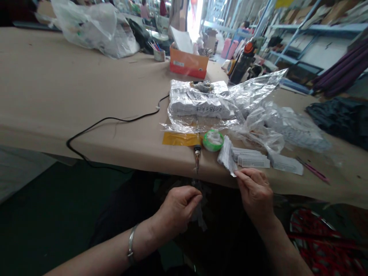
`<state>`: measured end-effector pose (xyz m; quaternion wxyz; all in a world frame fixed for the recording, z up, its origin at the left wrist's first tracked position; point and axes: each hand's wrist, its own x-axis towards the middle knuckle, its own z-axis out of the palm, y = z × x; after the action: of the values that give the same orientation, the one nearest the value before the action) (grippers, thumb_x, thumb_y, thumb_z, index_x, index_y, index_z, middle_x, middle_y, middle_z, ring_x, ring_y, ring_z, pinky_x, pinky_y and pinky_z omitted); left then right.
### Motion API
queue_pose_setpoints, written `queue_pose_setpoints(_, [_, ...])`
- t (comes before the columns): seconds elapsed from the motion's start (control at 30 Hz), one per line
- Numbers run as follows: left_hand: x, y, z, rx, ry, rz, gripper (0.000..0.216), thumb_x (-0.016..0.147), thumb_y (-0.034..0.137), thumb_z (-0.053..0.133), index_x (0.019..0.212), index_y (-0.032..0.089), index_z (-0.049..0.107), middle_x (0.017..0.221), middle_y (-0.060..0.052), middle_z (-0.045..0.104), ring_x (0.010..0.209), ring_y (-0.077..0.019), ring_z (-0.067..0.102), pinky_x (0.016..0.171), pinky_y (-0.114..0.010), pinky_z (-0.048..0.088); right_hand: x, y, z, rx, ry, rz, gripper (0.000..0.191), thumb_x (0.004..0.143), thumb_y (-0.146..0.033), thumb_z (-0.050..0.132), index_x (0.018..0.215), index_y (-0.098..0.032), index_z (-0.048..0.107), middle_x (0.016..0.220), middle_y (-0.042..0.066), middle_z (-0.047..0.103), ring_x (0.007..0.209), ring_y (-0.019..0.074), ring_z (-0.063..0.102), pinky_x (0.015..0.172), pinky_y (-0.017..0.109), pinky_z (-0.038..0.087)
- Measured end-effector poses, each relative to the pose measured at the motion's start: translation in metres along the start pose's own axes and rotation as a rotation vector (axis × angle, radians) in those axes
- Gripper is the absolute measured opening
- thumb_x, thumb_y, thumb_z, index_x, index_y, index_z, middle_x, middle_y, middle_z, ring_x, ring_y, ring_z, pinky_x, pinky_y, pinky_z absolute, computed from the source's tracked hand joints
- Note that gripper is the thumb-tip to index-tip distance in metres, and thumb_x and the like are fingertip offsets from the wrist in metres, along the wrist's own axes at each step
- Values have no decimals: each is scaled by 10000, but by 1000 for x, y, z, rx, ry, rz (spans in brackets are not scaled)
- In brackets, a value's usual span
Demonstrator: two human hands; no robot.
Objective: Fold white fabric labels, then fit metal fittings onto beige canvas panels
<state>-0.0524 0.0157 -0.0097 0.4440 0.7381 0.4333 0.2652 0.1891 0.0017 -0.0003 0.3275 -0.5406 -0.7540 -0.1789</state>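
Note:
My left hand (177, 209) is closed below the table's front edge, pinching thin pale strips that hang down over my dark lap. My right hand (254, 191) pinches the lower corner of a fanned stack of white paper labels (227, 156) lying at the table edge. More label stacks (253, 159) lie just right of it. A soldering-iron-like tool (197, 155) sticks out over the edge on a yellow taped patch (179, 138), next to a small green round tin (213, 140).
Clear plastic bags of white label bundles (201, 105) sit behind, more crumpled bags (287, 126) to the right. A black cable (115, 120) runs left across the brown table (57, 96). An orange box (188, 63), dark bottle (241, 63), pink tweezers (314, 171), red basket (324, 245).

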Motion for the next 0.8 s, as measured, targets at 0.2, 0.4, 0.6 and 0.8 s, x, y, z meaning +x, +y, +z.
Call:
queue_pose_setpoints(0.2, [18, 36, 30, -504, -160, -266, 174, 791, 238, 536, 723, 141, 663, 680, -29, 644, 612, -117, 547, 575, -222, 417, -4, -2, -8, 57, 41, 37, 76, 867, -116, 591, 875, -142, 661, 852, 67, 621, 815, 181, 576, 768, 320, 472])
queue_pose_setpoints(0.4, [37, 53, 51, -760, -170, -364, 138, 752, 218, 538, 692, 128, 624, 647, -29, 613, 593, -112, 551, 546, -216, 420, 2, 1, -4, 6, 88, 46, 39, 845, -144, 628, 817, -147, 655, 817, 60, 611, 789, 179, 575, 737, 305, 478])
queue_pose_setpoints(0.6, [36, 52, 54, -861, -187, -430, 159, 765, 263, 580, 750, 113, 629, 683, -47, 630, 604, -118, 573, 568, -231, 434, 5, 2, -2, 64, 127, 11, 56, 826, -141, 666, 879, -158, 668, 831, 48, 639, 795, 165, 593, 750, 287, 494])
queue_pose_setpoints(0.8, [37, 62, 57, -1301, -229, -505, 373, 808, 457, 611, 878, 91, 622, 798, -78, 641, 651, -112, 598, 658, -253, 470, -13, -14, -24, 95, 130, 9, 182, 809, -50, 656, 952, -163, 664, 887, 58, 661, 895, 197, 592, 798, 343, 497])
